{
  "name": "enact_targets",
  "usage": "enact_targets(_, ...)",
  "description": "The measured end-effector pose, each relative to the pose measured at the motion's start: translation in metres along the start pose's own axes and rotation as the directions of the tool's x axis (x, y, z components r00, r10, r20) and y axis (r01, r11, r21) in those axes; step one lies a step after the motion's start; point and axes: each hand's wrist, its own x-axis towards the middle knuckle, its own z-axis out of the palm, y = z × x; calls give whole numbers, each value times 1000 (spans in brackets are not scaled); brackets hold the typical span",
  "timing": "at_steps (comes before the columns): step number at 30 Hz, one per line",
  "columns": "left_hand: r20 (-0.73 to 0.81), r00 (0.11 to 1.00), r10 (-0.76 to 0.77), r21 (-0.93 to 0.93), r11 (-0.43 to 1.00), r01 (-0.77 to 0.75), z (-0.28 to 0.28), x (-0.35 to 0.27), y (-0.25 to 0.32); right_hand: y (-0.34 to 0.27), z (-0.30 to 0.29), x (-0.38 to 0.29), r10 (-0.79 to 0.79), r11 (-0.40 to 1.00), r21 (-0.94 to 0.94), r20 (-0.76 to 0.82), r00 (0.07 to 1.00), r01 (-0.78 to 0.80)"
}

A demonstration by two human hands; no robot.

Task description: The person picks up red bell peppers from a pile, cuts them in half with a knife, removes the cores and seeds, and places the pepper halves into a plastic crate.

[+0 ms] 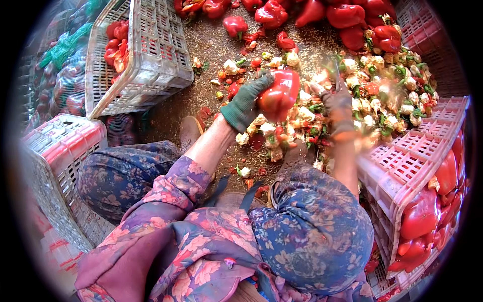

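Note:
My left hand [249,100], in a green knit glove, grips a glossy red bell pepper [280,94] by its left side above the floor. To the right, my gloved right hand [337,101] is closed around a thin metal blade [336,71], blurred, which points away from me; its handle is hidden in the fingers. The pepper and the blade are apart. Cut-out pepper cores [377,100] with pale seeds and green stems lie heaped beside and beyond my right hand. More cores [305,115] lie below and between both hands.
Whole red peppers [345,16] are piled at the far side. A plastic crate [160,45] with red peppers tilts at upper left, near mesh sacks [71,85]. Another crate [71,136] stands at my left. A pink crate [407,151] full of peppers is close at right. Seeds litter the floor [203,39].

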Motion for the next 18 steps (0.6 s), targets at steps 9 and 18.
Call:
enact_targets(9,-2,986,167,193,967,-163,-13,11,-25,-73,27,-62,-41,987,159,107,993,23)
enact_targets(18,125,992,-29,-298,952,65,-6,-8,-13,-86,19,-46,283,892,321,156,946,-320)
